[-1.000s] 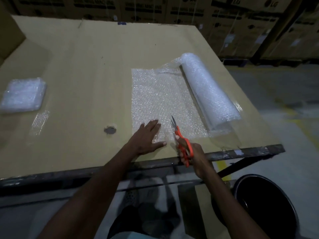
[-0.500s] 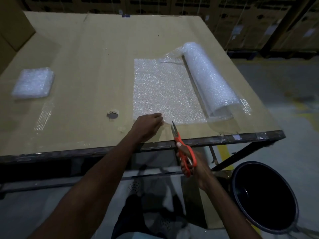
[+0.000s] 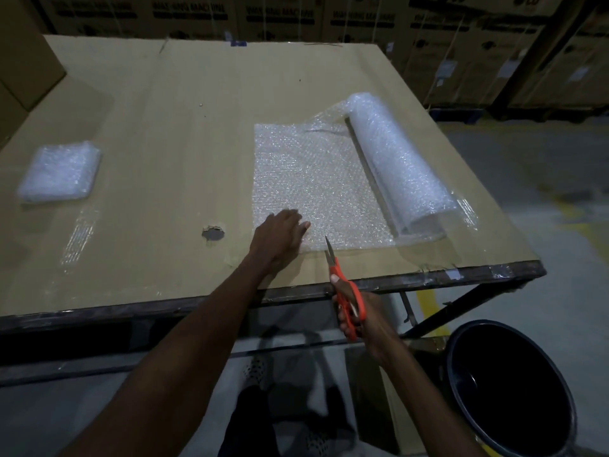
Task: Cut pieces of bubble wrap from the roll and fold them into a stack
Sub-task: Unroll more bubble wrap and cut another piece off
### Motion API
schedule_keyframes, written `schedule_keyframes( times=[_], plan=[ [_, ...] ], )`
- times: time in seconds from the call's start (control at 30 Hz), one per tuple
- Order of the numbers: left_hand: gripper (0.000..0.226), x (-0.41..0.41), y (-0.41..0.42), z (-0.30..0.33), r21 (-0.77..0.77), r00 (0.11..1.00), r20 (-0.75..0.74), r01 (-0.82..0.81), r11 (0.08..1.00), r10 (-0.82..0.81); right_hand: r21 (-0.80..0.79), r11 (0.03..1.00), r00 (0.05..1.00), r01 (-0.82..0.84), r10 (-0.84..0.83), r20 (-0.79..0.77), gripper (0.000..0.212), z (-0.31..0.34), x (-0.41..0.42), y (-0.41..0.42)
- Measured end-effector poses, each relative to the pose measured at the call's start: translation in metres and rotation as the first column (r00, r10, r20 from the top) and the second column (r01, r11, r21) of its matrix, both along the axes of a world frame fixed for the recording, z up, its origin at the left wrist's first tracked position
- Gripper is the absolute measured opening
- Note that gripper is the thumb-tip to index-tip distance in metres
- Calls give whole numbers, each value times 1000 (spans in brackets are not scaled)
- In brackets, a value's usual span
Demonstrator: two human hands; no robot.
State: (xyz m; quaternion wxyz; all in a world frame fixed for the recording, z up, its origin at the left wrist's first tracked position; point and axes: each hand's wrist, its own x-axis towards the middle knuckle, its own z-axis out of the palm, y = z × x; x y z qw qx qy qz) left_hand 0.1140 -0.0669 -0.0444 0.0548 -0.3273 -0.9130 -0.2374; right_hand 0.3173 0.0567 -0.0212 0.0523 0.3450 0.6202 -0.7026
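Observation:
A bubble wrap roll [image 3: 402, 163] lies on the right of the cardboard-covered table [image 3: 164, 133], with a flat sheet [image 3: 313, 179] unrolled leftward from it. My left hand [image 3: 280, 239] rests on the sheet's near left corner, fingers laid over it. My right hand [image 3: 357, 319] grips orange-handled scissors [image 3: 346, 291] at the table's front edge; the blade tips touch the sheet's near edge. A folded stack of bubble wrap [image 3: 59, 171] sits at the table's far left.
A black bin [image 3: 514, 387] stands on the floor to the lower right. The cardboard has a torn hole [image 3: 213, 233] left of my left hand. Stacked cartons [image 3: 362, 31] line the back, and a box [image 3: 23, 61] stands at the left.
My left hand went from pressing flat on the sheet to lying over its near corner. The right hand drew the scissors back toward the table edge. The camera view shifted.

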Motion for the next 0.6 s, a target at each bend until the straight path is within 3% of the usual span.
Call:
schedule_keyframes(
  times=[0.2,0.43,0.6],
  plan=[
    [75,-39,11,-34,-233,979,201,59,971,-11,29,999,999,22,-23,42,76,2,-5,1],
    [77,-38,10,-43,-244,986,165,37,969,4,6,997,996,77,-77,32,39,2,-5,-3],
    [76,-37,9,-44,-243,988,155,30,970,8,25,994,993,109,-110,37,49,1,-11,-4]
  ],
)
